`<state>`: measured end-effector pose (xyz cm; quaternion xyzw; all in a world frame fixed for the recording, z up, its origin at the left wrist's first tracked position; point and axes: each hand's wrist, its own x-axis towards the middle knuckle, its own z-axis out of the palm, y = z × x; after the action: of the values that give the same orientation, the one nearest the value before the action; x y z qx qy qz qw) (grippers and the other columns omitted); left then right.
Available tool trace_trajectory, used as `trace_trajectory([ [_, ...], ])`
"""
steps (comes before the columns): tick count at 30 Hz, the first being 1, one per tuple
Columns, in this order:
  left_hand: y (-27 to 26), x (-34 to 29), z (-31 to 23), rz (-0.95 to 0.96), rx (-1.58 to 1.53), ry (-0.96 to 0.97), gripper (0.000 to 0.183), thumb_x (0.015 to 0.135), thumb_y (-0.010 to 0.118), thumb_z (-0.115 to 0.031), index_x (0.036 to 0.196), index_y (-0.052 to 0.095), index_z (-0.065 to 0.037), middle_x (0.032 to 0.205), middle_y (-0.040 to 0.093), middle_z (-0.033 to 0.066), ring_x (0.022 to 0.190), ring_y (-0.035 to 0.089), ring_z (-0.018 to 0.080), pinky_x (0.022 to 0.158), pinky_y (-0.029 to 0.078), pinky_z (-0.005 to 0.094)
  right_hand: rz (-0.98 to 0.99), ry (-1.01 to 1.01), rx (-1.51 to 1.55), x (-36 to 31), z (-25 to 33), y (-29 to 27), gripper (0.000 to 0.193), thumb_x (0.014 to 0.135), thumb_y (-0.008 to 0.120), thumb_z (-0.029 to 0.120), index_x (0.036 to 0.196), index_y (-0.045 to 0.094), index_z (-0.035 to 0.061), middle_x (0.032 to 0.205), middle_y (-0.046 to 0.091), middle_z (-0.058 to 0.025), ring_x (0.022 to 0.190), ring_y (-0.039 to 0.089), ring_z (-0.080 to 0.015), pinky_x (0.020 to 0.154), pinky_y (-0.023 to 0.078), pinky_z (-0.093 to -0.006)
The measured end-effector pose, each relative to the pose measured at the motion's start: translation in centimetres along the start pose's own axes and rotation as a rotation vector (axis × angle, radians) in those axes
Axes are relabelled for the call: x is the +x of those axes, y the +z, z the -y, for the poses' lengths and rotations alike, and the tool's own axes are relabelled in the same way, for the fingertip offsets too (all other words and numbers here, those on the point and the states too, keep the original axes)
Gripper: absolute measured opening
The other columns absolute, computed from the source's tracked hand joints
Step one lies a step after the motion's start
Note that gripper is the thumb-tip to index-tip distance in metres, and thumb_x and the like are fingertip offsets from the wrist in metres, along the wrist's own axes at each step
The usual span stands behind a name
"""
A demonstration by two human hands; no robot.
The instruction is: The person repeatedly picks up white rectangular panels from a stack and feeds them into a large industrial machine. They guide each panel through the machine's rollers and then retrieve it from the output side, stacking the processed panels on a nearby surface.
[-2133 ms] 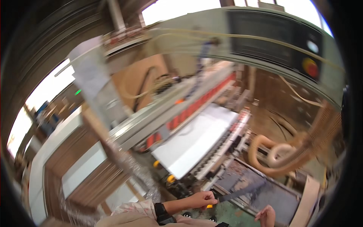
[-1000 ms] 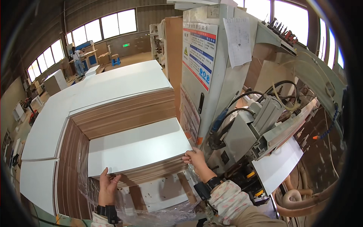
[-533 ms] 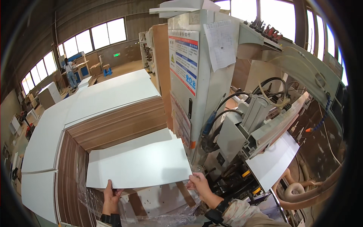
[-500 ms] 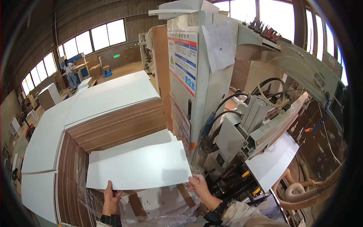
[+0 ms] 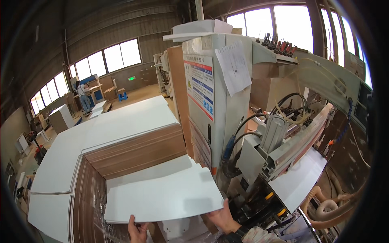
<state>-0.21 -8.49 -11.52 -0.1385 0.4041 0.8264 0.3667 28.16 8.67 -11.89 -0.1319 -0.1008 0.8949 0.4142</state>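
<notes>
A thin white rectangular panel [image 5: 162,198] lies slightly tilted above other white panels in a recess between tall stacks. My left hand [image 5: 137,230] pinches its near edge towards the left, thumb on top and fingers curled below. At the near right corner, my right hand [image 5: 223,218] grips the panel, its thumb up along the side edge and the other fingers partly hidden underneath. Past the far edge of the held panel, another white panel [image 5: 158,171] shows beneath it.
Stacks of white-topped boards [image 5: 129,115] with brown edges stand left and behind. A grey machine cabinet [image 5: 231,105] rises at the right, beside a machine head [image 5: 275,133] over another white panel [image 5: 300,178]. Clear plastic wrap [image 5: 103,222] hangs nearby. A person [image 5: 84,97] stands far off.
The whole view has shifted, so the scene sits lower and further right. My right hand has slid further under the panel's corner. My left hand keeps its pinch.
</notes>
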Motion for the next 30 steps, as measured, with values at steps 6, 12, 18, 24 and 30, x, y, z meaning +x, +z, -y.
trace_trajectory([
  [6,2.5,-5.5,-0.9,-0.019,0.023,-0.026,0.027,0.087,0.054,-0.024,0.099,0.048,0.0,0.088,0.056,0.0116,0.075,0.056,0.0234,0.065,0.05,0.0384,0.151,-0.162,-0.943,-1.9,-1.7,0.6,0.051,0.085,0.055,0.032,0.129,0.037,0.0126,0.128,0.044,-0.0067,0.119,0.04,-0.0265,0.1,0.031,-0.0412],
  [12,-0.2,-6.8,3.0,0.067,0.005,-0.199,0.041,0.088,0.051,-0.024,0.119,0.04,0.002,0.109,0.052,0.0172,0.097,0.052,0.0302,0.085,0.046,0.0484,-0.203,0.008,-0.029,2.6,-3.3,1.2,0.037,0.085,0.05,0.007,0.121,0.041,0.0033,0.117,0.05,-0.0133,0.11,0.048,-0.0266,0.094,0.04,-0.0403],
  [18,-6.7,-4.9,-0.2,0.214,0.214,0.423,0.049,0.086,0.055,-0.024,0.124,0.037,0.002,0.117,0.049,0.0186,0.104,0.049,0.0276,0.088,0.042,0.038,-0.205,-0.043,-0.164,-0.1,-0.9,0.7,0.041,0.078,0.051,-0.006,0.118,0.042,0.001,0.114,0.051,-0.0141,0.105,0.052,-0.0273,0.088,0.045,-0.039],
  [24,-10.0,-2.5,1.0,0.11,1.27,1.058,0.056,0.088,0.048,-0.03,0.131,0.03,0.0,0.129,0.042,0.0187,0.114,0.044,0.0292,0.095,0.035,0.0378,0.03,-0.08,-0.343,-7.8,3.1,3.5,0.047,0.076,0.057,-0.005,0.12,0.042,0.0008,0.114,0.051,-0.0133,0.105,0.051,-0.0253,0.088,0.043,-0.0363],
  [30,-5.6,-7.2,8.0,0.261,1.013,0.497,0.054,0.09,0.042,-0.034,0.132,0.031,-0.001,0.129,0.042,0.0187,0.114,0.044,0.0302,0.095,0.034,0.0379,0.01,-0.072,-0.674,-17.6,8.7,1.8,0.044,0.078,0.065,0.008,0.118,0.047,0.001,0.11,0.055,-0.0065,0.099,0.051,-0.0145,0.086,0.04,-0.026],
])
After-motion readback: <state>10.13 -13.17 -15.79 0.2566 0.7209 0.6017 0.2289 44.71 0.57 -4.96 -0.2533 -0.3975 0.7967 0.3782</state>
